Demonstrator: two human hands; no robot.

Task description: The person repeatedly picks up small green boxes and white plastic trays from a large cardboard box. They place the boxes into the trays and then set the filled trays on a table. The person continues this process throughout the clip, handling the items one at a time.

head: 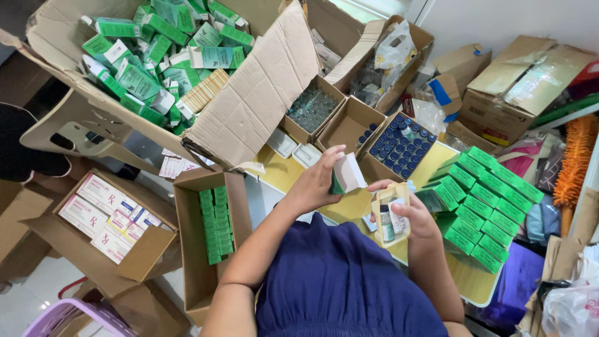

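head view. left hand (317, 181) raised over the yellow table (284, 175), fingers curled and pinching an open carton (346, 175); thumb on its near side, fingertips at the top edge, white flap standing up, green showing at the base.

right hand (417, 219) just right of the carton, fingers wrapped under and around a clear tray (392, 214), thumb on its top rim. two small vials sit in the tray, one dark-capped. tray and carton near each other, not touching as far as i can tell.

beyond the fingertips: box of blue-capped vials (399, 145), and an open box of clear vials (312, 108) left of it. right of the right hand's fingers: rows of closed green cartons (483, 206) stacked on the table.

left of the left hand, lower: narrow box holding a green stack (216, 224). further left, box of white-and-pink packs (103, 218). top left, big box heaped with loose green cartons (156, 56).
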